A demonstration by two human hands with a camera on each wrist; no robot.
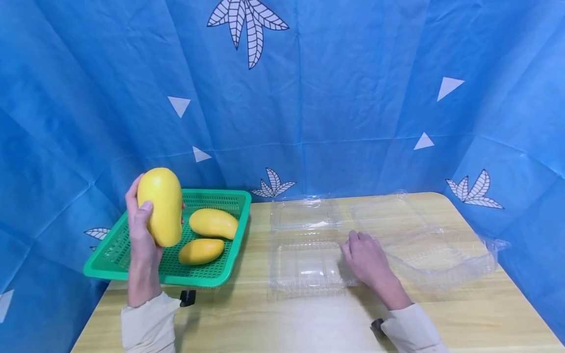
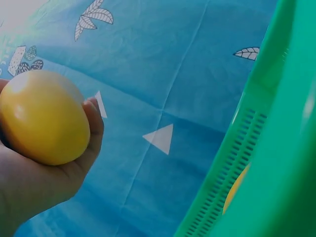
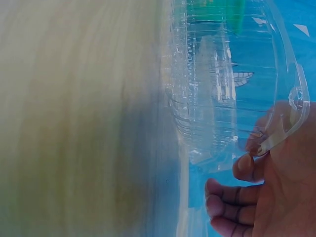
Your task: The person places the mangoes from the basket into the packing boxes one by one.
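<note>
My left hand (image 1: 142, 230) holds a large yellow mango (image 1: 161, 206) up above the left part of a green basket (image 1: 240, 235); fingers and thumb wrap its sides. Inside the basket lie two more mangoes, one behind (image 1: 214, 223) and a smaller one in front (image 1: 201, 251). My right hand (image 1: 367, 257) is at the right edge of an opened clear plastic container (image 1: 309, 269). In the right wrist view, thumb and forefinger pinch the container's rim near a corner, and the other fingers (image 3: 229, 207) curl loosely below it.
More clear plastic containers (image 1: 441, 260) stand with lids raised on the right of the wooden table (image 1: 247, 323). Blue cloth (image 1: 344, 98) with leaf and triangle prints hangs behind and along both sides.
</note>
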